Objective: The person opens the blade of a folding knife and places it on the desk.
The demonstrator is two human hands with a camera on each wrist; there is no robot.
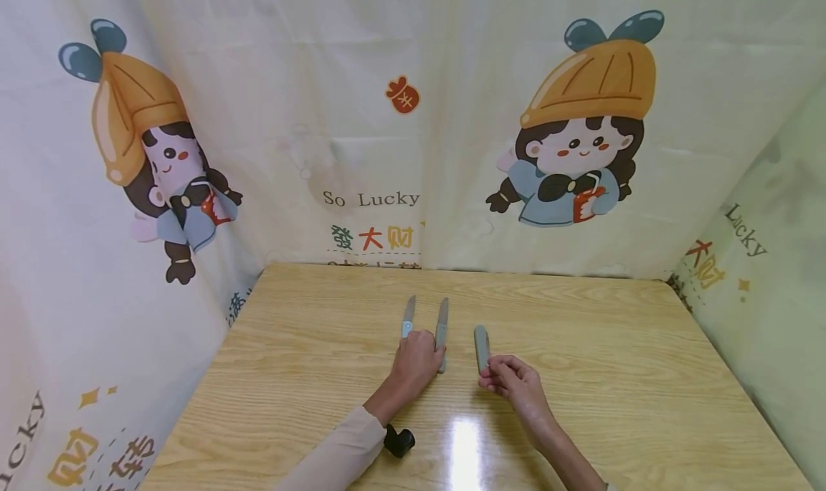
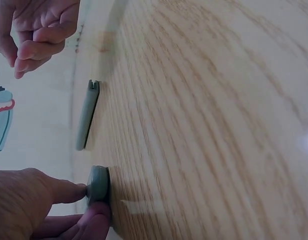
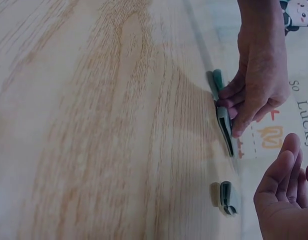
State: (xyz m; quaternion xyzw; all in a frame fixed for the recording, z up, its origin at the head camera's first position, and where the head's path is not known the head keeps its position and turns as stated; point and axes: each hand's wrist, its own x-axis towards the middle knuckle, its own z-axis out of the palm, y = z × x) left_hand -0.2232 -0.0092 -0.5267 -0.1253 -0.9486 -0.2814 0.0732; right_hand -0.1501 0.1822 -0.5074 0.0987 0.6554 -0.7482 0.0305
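Observation:
Two knives with their blades out lie side by side on the wooden table: one with a light blue handle (image 1: pixel 407 327) and one with a grey-green handle (image 1: pixel 442 337). My left hand (image 1: pixel 418 362) holds the grey-green one, thumb against its handle and fingers round the other side, close beside the light blue handle. A third, grey-green folding knife (image 1: pixel 481 348) lies to the right, its blade folded along the handle. Near its close end hovers my right hand (image 1: pixel 519 391), fingers loosely curved; the right wrist view shows this hand (image 3: pixel 284 195) apart from the folded knife (image 3: pixel 226 196).
The wooden table (image 1: pixel 290 376) runs back to a printed curtain (image 1: pixel 452 154), with more curtain at both sides. Beside the left sleeve (image 1: pixel 348 448) shows a small black object (image 1: pixel 400 442). A bright light reflection (image 1: pixel 466 451) lies on the table's front part.

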